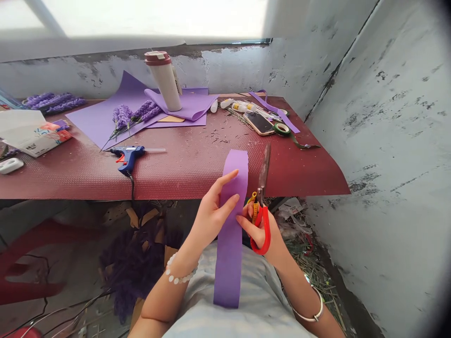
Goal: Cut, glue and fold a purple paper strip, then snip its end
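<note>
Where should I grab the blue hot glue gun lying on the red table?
Grip the blue plastic hot glue gun by its handle, coming from the near edge of the red table: it lies on its side, handle pointing toward you, cord trailing over the edge. Avoid the nozzle end at its left.

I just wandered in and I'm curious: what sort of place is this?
Probably a small craft corner for paper flowers: a red table holds a blue glue gun, purple paper sheets and lavender-like sprigs. The left hand holds a purple paper strip, the right hand scissors.
</note>
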